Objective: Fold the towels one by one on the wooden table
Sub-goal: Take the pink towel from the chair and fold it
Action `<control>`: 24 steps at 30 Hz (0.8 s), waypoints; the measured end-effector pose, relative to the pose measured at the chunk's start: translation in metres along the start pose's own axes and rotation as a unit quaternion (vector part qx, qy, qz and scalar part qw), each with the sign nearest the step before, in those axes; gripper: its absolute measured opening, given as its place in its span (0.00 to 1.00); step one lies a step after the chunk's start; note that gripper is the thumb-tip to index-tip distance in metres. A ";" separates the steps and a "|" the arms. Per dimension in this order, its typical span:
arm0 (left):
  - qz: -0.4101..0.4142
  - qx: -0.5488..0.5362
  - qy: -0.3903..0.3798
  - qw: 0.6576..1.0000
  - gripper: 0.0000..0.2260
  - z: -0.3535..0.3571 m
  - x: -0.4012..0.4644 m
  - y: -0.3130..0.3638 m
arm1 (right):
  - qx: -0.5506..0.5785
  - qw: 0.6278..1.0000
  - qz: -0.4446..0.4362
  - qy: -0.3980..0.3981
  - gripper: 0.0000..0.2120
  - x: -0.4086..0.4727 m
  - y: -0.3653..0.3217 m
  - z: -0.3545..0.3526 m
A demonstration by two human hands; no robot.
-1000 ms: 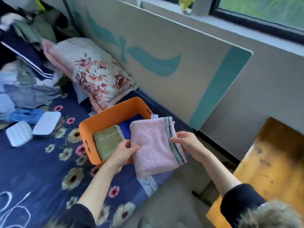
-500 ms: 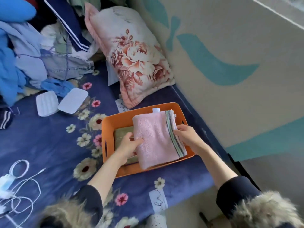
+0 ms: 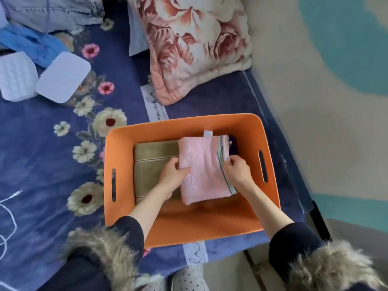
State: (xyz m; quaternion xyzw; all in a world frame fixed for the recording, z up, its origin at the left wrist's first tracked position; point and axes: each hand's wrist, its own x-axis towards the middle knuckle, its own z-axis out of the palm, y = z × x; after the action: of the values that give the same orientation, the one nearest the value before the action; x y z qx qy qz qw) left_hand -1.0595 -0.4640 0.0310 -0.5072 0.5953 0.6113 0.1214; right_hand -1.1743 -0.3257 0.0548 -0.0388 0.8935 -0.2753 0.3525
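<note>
A folded pink towel [image 3: 202, 169] with a striped edge lies inside the orange basket [image 3: 189, 225] on the bed. My left hand [image 3: 173, 175] grips its left edge, thumb on top. My right hand [image 3: 238, 172] grips the striped right edge. A folded olive-green towel [image 3: 153, 158] lies in the basket to the left, partly under the pink one. A dark blue towel [image 3: 233, 145] peeks out at the pink towel's far right. The wooden table is out of view.
The basket sits on a navy floral bedspread [image 3: 52, 154]. A floral pillow [image 3: 195, 43] lies behind it, two white pads [image 3: 63, 77] and a clothes pile [image 3: 48, 13] at the far left, a white cable [image 3: 8, 217] at the left edge. A painted board [image 3: 325, 101] stands on the right.
Both hands have lowered the pink towel down into the orange basket. The view has swung left and down, so the wooden table has left the frame.
</note>
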 end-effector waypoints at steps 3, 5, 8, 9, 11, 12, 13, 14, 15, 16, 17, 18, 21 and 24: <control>-0.004 0.000 -0.004 1.000 0.12 0.008 0.014 -0.010 | -0.009 1.000 0.001 0.006 0.06 0.012 0.008 0.008; 0.001 0.004 -0.008 1.000 0.15 0.012 0.021 -0.012 | -0.010 1.000 0.005 0.025 0.06 0.016 0.011 0.010; 0.006 0.003 -0.017 1.000 0.20 0.017 0.028 -0.010 | -0.007 0.998 0.019 0.063 0.09 0.018 0.012 0.010; 0.003 0.001 -0.020 1.000 0.20 0.019 0.030 -0.011 | -0.008 0.997 0.022 0.072 0.09 0.019 0.012 0.010; -0.009 -0.003 -0.027 1.000 0.19 0.023 0.033 -0.012 | -0.026 0.996 0.025 0.078 0.10 0.022 0.013 0.010; -0.015 -0.004 -0.030 0.999 0.19 0.024 0.033 -0.012 | -0.043 0.996 0.026 0.076 0.11 0.024 0.014 0.010; -0.020 -0.007 -0.031 0.999 0.18 0.026 0.035 -0.013 | -0.058 0.995 0.026 0.074 0.11 0.026 0.015 0.011; -0.021 -0.011 -0.030 0.999 0.18 0.027 0.037 -0.013 | -0.067 0.995 0.027 0.074 0.12 0.027 0.015 0.011; -0.018 -0.014 -0.029 0.999 0.18 0.028 0.039 -0.014 | -0.072 0.994 0.030 0.075 0.12 0.028 0.016 0.012; -0.014 -0.013 -0.031 0.999 0.19 0.028 0.039 -0.013 | -0.076 0.994 0.031 0.078 0.12 0.028 0.017 0.012; -0.011 -0.006 -0.034 0.999 0.21 0.029 0.040 -0.014 | -0.080 0.993 0.032 0.081 0.12 0.029 0.018 0.013; -0.007 0.007 -0.035 0.999 0.23 0.029 0.039 -0.014 | -0.083 0.992 0.033 0.084 0.13 0.029 0.019 0.013; 0.072 0.103 -0.001 0.992 0.27 0.028 0.029 -0.017 | -0.103 0.989 0.011 0.102 0.18 0.025 0.022 0.013; 0.277 0.307 0.075 0.908 0.29 0.026 0.010 -0.021 | -0.193 0.971 -0.100 0.098 0.26 0.010 0.027 0.017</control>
State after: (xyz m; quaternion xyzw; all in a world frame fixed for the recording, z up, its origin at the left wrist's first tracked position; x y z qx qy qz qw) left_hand -1.0604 -0.4404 0.0046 -0.3040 0.8773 0.3677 0.0524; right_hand -1.1674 -0.3135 0.0242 -0.1682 0.9516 -0.1339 0.2195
